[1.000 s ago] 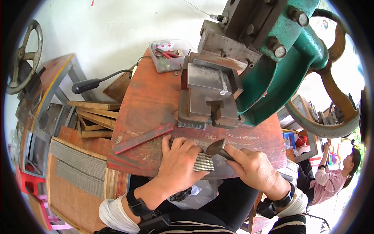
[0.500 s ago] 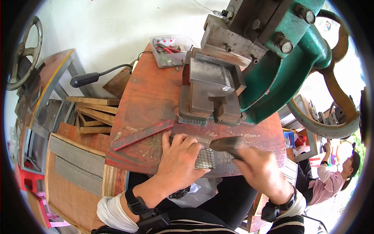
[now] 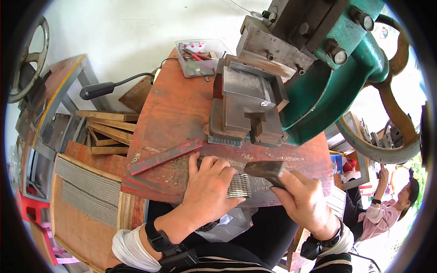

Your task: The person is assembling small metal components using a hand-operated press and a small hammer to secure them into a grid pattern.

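Observation:
My left hand point(image 3: 207, 189) is closed over a bundle of thin ridged metal strips point(image 3: 239, 186) near the front edge of the table. Its fingers and thumb wrap the bundle, hiding the left part. In my right hand point(image 3: 305, 200) is a hammer point(image 3: 264, 169) with a dark, blocky head; the fist covers most of its handle. The head is just above and right of the strips, and I cannot tell whether it touches them. A long red bar point(image 3: 166, 157) with dark smears lies on the table left of my left hand.
Beyond my hands stands a green press point(image 3: 337, 100) with a steel die block point(image 3: 250, 113). A clear plastic bin point(image 3: 200, 70) of tools sits at the back of the worn red table point(image 3: 168, 104). At left are a wooden tray point(image 3: 86, 195) of metal strips and stacked wooden frames. Another person point(image 3: 387, 214) sits at far right.
The hammer and my right hand, blurred before, now show sharply in nearly the same place. My left hand keeps its hold on the strips. The person at right has raised a hand slightly.

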A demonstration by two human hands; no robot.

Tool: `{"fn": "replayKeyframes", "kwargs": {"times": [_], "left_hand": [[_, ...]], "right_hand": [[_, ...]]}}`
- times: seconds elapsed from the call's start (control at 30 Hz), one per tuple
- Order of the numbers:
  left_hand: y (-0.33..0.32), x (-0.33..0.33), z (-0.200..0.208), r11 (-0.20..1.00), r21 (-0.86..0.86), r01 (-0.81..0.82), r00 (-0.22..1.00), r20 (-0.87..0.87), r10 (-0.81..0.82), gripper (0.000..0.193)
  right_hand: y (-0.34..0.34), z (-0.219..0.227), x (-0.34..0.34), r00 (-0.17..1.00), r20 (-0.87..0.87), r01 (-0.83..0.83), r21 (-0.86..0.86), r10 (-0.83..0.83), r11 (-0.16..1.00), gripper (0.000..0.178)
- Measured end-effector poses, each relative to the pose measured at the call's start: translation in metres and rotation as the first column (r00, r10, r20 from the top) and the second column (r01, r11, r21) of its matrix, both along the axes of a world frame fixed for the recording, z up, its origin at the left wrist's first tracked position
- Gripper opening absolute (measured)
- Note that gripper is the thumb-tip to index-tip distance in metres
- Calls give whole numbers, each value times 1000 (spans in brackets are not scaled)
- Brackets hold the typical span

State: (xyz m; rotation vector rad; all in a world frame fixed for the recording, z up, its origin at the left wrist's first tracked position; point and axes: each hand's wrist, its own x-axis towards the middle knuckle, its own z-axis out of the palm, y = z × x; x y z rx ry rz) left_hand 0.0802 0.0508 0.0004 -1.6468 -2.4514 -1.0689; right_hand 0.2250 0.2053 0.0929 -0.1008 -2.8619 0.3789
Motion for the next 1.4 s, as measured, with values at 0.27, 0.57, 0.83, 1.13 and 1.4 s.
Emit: {"fn": "replayKeyframes", "kwargs": {"times": [0.27, 0.57, 0.83, 1.13, 1.4], "left_hand": [[2, 0, -2, 1000, 15, -11, 1000, 6, 10, 57], [0, 2, 0, 1000, 19, -11, 1000, 10, 11, 56], [1, 2, 1, 999, 31, -27, 999, 36, 25, 53], [2, 1, -2, 999, 37, -24, 1000, 19, 23, 59], [3, 3, -1, 1000, 0, -18, 999, 27, 18, 59]], "right_hand": [[1, -9, 3, 994, 112, 14, 74, -22, 997, 48], [-6, 0, 0, 997, 61, 44, 15, -45, 999, 47], [-12, -10, -6, 995, 56, 71, 174, -82, 982, 52], [-12, -8, -7, 991, 100, 64, 201, -85, 977, 50], [-8, -2, -5, 991, 120, 46, 116, -60, 992, 50]]}}
